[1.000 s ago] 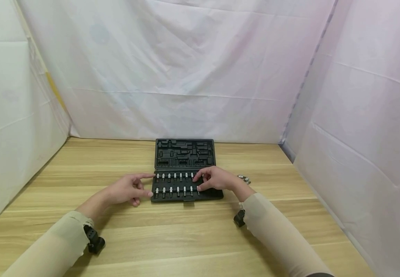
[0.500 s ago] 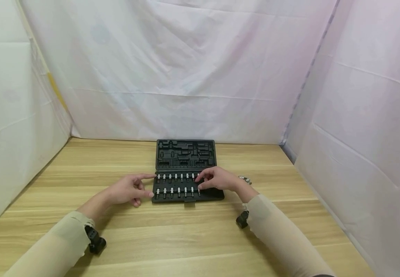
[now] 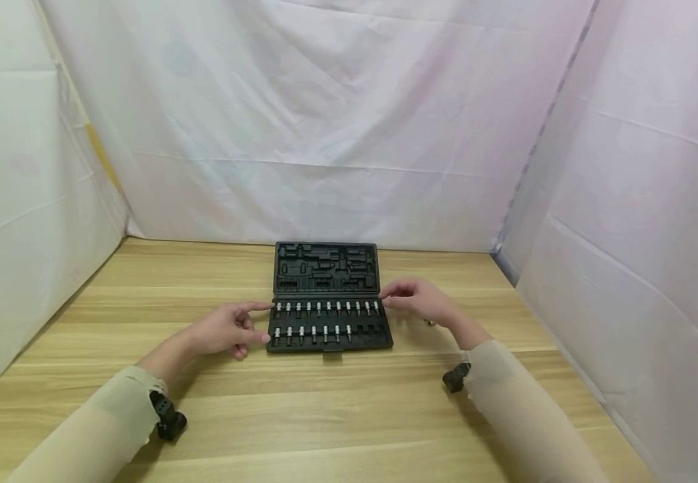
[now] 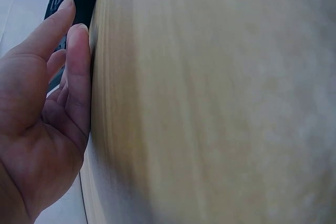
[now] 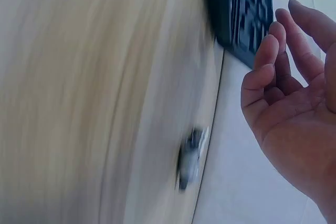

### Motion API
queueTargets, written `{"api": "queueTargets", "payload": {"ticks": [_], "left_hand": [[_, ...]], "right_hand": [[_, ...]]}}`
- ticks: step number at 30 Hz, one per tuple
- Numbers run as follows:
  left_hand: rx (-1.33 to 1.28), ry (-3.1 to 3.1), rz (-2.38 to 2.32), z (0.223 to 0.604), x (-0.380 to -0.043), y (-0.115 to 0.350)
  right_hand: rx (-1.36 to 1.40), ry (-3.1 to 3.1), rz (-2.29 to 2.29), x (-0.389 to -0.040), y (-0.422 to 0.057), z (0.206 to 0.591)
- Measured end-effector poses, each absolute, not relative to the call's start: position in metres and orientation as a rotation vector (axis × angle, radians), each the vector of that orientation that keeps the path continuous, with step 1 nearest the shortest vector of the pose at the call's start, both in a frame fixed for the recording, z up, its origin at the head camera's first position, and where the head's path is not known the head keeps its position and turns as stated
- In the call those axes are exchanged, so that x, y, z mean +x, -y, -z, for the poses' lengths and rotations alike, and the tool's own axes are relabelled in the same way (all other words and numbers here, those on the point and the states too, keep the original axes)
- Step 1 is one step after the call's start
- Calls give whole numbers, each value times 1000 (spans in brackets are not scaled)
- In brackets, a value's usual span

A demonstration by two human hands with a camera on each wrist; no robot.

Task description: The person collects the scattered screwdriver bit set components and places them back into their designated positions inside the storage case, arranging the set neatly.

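Observation:
A black plastic case (image 3: 300, 320) lies open on the table with its lid (image 3: 326, 267) folded back. Metal bit sockets (image 3: 326, 331) stand in two rows in its near half; the back row runs the full width, while the front row's right end shows bare slots. My left hand (image 3: 224, 330) rests at the case's left edge, index finger and thumb stretched against its corners. By the case's right edge hovers my right hand (image 3: 424, 300), fingers loosely bent and nothing between them in the right wrist view. A few loose bit sockets (image 5: 190, 156) lie on the table below it, blurred.
The wooden table (image 3: 312, 422) bears the case near its middle. White cloth walls (image 3: 324, 121) enclose the table at the back and both sides. A small black device is strapped at each wrist.
My right hand has moved off the case's right part to its right edge, uncovering the right ends of both rows. The left hand has stayed in place against the case.

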State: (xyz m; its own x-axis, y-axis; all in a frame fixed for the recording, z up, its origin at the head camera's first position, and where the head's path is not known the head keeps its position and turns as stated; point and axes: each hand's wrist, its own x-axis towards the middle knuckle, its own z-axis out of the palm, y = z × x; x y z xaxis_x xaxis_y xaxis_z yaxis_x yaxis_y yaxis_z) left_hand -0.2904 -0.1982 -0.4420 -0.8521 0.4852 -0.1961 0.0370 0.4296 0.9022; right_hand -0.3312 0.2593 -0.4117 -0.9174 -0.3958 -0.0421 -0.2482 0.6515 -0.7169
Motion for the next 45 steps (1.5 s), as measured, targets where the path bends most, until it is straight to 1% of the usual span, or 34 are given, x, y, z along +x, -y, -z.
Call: {"api": "queueTargets", "payload": {"ticks": [9, 20, 25, 29, 45], "left_hand": [[451, -2272, -1392, 443, -290, 197], [456, -2268, -1393, 440, -290, 195], [457, -2267, -1390, 439, -290, 195], [456, -2273, -1387, 439, -290, 196], [455, -2273, -1396, 439, -287, 196]], "right_hand": [[-414, -2680, 1131, -328, -300, 418], [-411, -2689, 1104, -311, -341, 419], [-395, -2728, 982, -306, -356, 421], [-357, -2733, 907, -306, -361, 423], [-395, -2716, 858, -302, -353, 419]]}}
